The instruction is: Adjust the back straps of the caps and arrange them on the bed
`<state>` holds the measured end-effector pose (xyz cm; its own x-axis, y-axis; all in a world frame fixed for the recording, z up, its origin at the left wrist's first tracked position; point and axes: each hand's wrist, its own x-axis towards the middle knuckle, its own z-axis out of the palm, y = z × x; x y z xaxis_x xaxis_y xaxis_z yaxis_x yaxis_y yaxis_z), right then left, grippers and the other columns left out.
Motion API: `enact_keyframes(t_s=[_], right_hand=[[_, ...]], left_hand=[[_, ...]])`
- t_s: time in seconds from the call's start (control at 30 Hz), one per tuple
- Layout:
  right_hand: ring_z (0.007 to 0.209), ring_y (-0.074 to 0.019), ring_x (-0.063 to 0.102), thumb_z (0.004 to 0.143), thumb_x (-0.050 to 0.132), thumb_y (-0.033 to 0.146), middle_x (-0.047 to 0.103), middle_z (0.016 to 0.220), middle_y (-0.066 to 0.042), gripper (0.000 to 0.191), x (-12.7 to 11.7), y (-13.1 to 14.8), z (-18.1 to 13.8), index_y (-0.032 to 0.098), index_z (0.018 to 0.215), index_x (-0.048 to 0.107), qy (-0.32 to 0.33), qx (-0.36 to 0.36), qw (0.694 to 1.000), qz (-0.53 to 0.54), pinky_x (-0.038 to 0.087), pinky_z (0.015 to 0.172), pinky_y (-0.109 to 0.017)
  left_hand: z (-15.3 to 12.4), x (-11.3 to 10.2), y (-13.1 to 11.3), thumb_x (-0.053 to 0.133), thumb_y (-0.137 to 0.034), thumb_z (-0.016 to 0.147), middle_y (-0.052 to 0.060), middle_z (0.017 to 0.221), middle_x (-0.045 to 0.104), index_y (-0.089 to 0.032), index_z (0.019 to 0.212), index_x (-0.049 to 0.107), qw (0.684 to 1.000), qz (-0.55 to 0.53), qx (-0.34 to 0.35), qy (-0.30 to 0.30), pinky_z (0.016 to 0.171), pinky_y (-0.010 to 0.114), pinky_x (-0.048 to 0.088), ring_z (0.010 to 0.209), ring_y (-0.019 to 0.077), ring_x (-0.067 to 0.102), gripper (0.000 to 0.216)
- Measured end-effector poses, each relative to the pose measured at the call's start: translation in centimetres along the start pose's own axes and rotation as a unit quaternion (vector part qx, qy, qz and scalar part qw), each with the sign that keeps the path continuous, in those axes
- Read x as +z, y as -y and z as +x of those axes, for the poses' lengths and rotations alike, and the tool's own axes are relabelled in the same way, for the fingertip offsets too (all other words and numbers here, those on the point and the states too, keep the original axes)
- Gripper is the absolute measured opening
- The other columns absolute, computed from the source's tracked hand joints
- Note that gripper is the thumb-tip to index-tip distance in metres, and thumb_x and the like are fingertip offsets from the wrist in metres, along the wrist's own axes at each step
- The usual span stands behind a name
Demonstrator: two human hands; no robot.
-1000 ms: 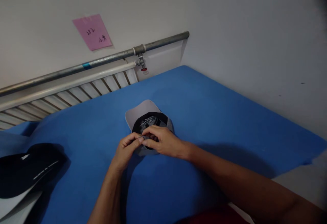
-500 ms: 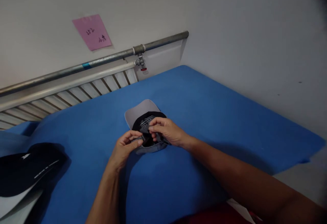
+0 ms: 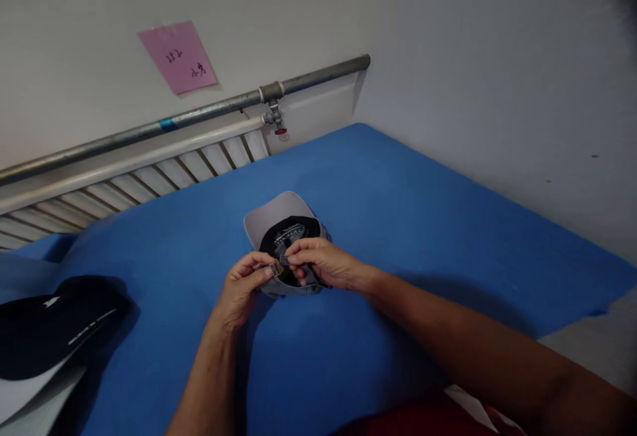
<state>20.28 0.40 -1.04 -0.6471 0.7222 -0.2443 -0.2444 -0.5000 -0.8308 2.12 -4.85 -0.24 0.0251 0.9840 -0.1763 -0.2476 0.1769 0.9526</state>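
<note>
A grey baseball cap (image 3: 279, 216) lies upside down on the blue table cover (image 3: 398, 204), its brim pointing away from me and its dark inside showing. My left hand (image 3: 245, 283) pinches a small brass-coloured buckle (image 3: 276, 269) at the back of the cap. Close beside it, my right hand (image 3: 318, 262) pinches the end of the cap's dark strap (image 3: 283, 259) between thumb and fingers. The strap end is right at the buckle; whether it passes through I cannot tell. Part of the cap's back edge is hidden by my hands.
Dark caps with white parts (image 3: 64, 323) lie at the left edge. Beyond the table run a white radiator (image 3: 164, 174) and a metal pipe (image 3: 213, 107) with a red-handled valve (image 3: 280, 131). A pink paper note (image 3: 179, 58) is on the wall.
The buckle has turned into view in my left hand. My right hand has moved slightly left and down, bringing the strap end to the buckle.
</note>
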Motion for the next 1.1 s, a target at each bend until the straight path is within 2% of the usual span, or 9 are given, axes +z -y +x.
enact_keyframes(t_s=[0.23, 0.5, 0.67, 0.9, 1.1], right_hand=[[0.052, -0.0079, 0.053, 0.067, 0.066, 0.016, 0.057, 0.060, 0.003, 0.011, -0.1, -0.3, 0.1, 0.015, 0.077, 0.061, 0.044, 0.017, 0.999, 0.006, 0.045, 0.047, -0.020], [0.052, -0.0085, 0.053, 0.069, 0.064, 0.014, 0.057, 0.059, 0.004, 0.009, -0.3, 0.0, 0.1, 0.016, 0.078, 0.061, 0.077, 0.046, 0.996, 0.006, 0.045, 0.051, -0.022], [0.052, -0.0082, 0.053, 0.069, 0.066, 0.015, 0.058, 0.059, 0.003, 0.010, -0.5, 0.2, 0.2, 0.016, 0.078, 0.062, 0.103, 0.062, 0.993, -0.004, 0.045, 0.052, -0.022], [0.053, -0.0083, 0.052, 0.068, 0.065, 0.012, 0.055, 0.059, 0.004, 0.010, 0.0, -0.4, 0.4, 0.016, 0.076, 0.061, 0.072, 0.041, 0.996, 0.029, 0.045, 0.051, -0.022], [0.054, -0.0091, 0.054, 0.066, 0.067, 0.015, 0.058, 0.064, 0.003, 0.017, 0.5, -0.7, 0.2, 0.017, 0.080, 0.058, 0.044, 0.016, 0.997, 0.054, 0.046, 0.051, -0.023]], left_hand=[[0.1, 0.1, 0.3, 0.081, -0.024, 0.062, 0.001, 0.075, 0.071, -0.017, 0.074, 0.071, 1.000, 0.004, -0.004, 0.002, 0.062, 0.021, 0.050, 0.066, 0.0114, 0.063, 0.017], [0.1, 0.3, 0.2, 0.082, -0.026, 0.061, 0.001, 0.069, 0.070, -0.017, 0.073, 0.070, 1.000, -0.014, -0.024, 0.013, 0.054, 0.022, 0.050, 0.058, 0.0121, 0.063, 0.019], [0.1, 0.5, 0.2, 0.082, -0.026, 0.060, 0.001, 0.068, 0.070, -0.016, 0.073, 0.070, 0.999, -0.012, -0.029, 0.009, 0.056, 0.020, 0.049, 0.058, 0.0107, 0.062, 0.020], [0.2, 1.0, 0.2, 0.082, -0.030, 0.061, 0.002, 0.069, 0.072, -0.017, 0.078, 0.068, 0.999, -0.017, -0.042, 0.010, 0.058, 0.026, 0.052, 0.060, 0.0150, 0.066, 0.025], [0.2, 1.1, 0.3, 0.081, -0.028, 0.063, 0.001, 0.068, 0.071, -0.017, 0.078, 0.066, 0.999, -0.007, -0.036, 0.009, 0.058, 0.024, 0.051, 0.059, 0.0136, 0.065, 0.024]])
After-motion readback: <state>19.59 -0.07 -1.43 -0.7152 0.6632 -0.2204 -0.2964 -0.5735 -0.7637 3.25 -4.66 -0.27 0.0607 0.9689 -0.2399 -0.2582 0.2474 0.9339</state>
